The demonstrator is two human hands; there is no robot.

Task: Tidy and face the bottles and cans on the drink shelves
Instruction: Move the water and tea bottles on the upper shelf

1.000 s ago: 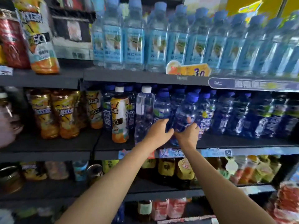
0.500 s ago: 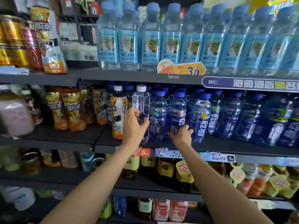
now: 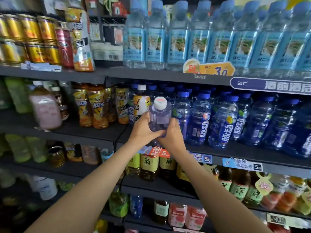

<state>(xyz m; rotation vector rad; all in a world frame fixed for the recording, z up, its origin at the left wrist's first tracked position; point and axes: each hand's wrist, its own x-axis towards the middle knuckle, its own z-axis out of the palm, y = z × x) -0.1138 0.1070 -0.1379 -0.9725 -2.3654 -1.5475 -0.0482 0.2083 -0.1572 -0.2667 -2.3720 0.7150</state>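
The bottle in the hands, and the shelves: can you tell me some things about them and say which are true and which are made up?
1. Both hands hold the clear bottle. True: the left hand and the right hand grip it from either side.
2. Its cap is blue. False: it is white with a red mark.
3. The gold cans stand on the top shelf at the left. True.
4. The held bottle stands on the shelf. False: it is lifted and tilted towards the camera.
5. The dark blue bottles stand to the right of the hands. True.
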